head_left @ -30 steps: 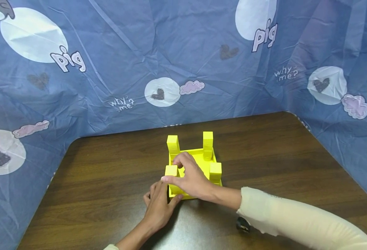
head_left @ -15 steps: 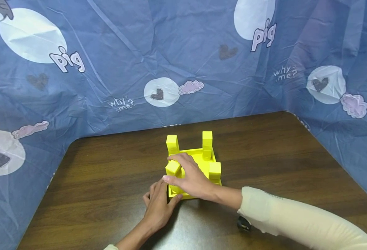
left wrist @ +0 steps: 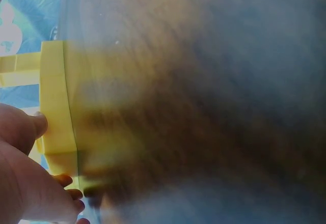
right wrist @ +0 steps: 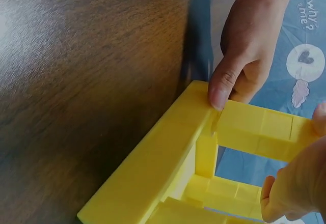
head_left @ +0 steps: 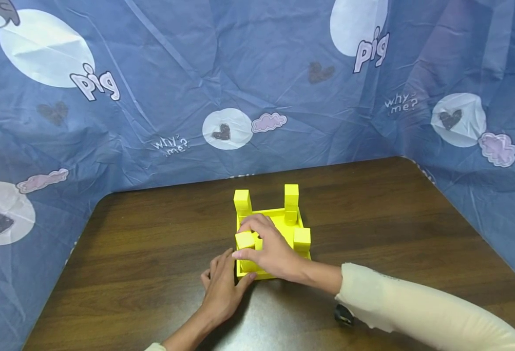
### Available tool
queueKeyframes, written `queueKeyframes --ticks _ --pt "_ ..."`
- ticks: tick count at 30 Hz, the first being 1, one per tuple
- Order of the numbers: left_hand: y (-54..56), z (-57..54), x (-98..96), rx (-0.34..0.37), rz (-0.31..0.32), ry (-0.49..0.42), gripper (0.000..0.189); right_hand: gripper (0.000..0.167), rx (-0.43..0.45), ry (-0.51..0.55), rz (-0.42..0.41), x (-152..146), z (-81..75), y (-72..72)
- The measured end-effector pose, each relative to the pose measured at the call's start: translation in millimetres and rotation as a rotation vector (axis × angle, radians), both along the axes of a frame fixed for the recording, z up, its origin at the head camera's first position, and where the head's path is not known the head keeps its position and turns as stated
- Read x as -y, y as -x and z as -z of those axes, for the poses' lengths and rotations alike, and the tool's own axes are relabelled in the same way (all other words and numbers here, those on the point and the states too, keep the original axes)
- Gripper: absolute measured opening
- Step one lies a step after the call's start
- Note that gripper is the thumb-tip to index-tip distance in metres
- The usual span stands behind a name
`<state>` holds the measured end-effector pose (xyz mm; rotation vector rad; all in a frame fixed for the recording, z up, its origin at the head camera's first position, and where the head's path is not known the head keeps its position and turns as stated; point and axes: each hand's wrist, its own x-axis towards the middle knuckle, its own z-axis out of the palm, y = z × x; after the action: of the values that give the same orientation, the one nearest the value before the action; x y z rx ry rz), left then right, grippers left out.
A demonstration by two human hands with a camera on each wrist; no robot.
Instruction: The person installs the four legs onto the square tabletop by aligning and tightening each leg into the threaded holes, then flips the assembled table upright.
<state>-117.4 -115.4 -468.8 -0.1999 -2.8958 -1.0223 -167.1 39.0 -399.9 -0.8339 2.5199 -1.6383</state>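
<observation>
A yellow toy table (head_left: 287,235) lies upside down on the brown tabletop, its square legs pointing up. My right hand (head_left: 276,252) grips the near-left leg (head_left: 245,239) between thumb and fingers, near its top end. In the right wrist view, that leg (right wrist: 257,124) is built of stacked block segments, and part of my right hand (right wrist: 300,183) curls beside it. My left hand (head_left: 223,291) holds the near-left corner of the base, thumb on the rim and fingers along the outer side. The left wrist view shows the base's outer wall (left wrist: 55,102) beside my thumb.
The wooden tabletop (head_left: 152,253) extends around the toy. A blue printed cloth (head_left: 174,87) hangs behind and at both sides. A small black object (head_left: 344,315) shows under the right sleeve. Most of the left wrist view is blurred.
The near-left leg has turned within my right hand's grip and shifted slightly right, with thumb and fingers moving along. My left hand and the base keep their place.
</observation>
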Motion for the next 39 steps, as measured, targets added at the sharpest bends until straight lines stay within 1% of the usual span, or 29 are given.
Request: queueKeyframes --ticks 5,8,11,15,17,20,22,26,29,33,35,39 --pt "-0.6 -0.1 -0.4 -0.003 -0.008 -0.002 0.059 0.039 -0.024 0.015 0.048 6.7 2.8 0.0" --pt "-0.7 0.1 -0.5 -0.005 -0.011 -0.003 0.058 0.037 -0.034 0.011 0.043 7.5 4.0 1.2" --pt "-0.9 0.2 -0.3 -0.008 -0.005 -0.002 0.059 0.038 -0.022 0.002 0.003 3.9 3.2 2.5" --pt "-0.8 0.2 0.0 -0.013 0.0 0.0 0.058 0.046 0.009 -0.004 -0.091 -4.6 0.1 4.4" --pt "-0.5 -0.1 -0.2 -0.016 -0.001 0.001 0.057 0.047 0.014 -0.009 -0.133 -8.5 -1.5 5.2" --pt "-0.2 -0.6 -0.9 -0.012 -0.001 -0.001 0.055 0.044 0.02 -0.012 -0.167 -12.8 -2.8 5.4" --pt "0.0 -0.9 -1.2 -0.01 -0.003 0.002 0.056 0.042 0.028 -0.008 -0.171 -14.3 -3.3 4.5" --pt "-0.2 -1.5 -1.0 -0.006 -0.005 -0.002 0.057 0.038 0.054 0.004 -0.141 -11.9 -1.7 3.3" --pt "-0.5 -1.7 -0.8 -0.007 -0.005 -0.009 0.057 0.035 0.046 0.013 -0.096 -7.6 1.2 3.6" --pt "-0.6 -1.7 -1.0 -0.001 -0.004 -0.01 0.055 0.043 0.009 0.017 -0.04 -2.3 4.9 4.9" --pt "-0.7 -1.7 -1.0 0.005 -0.004 -0.008 0.054 0.045 0.005 0.016 -0.023 -0.4 5.5 5.1" --pt "-0.8 -1.7 -0.9 0.01 -0.004 -0.007 0.058 0.046 0.015 0.007 -0.02 0.6 5.3 4.4"
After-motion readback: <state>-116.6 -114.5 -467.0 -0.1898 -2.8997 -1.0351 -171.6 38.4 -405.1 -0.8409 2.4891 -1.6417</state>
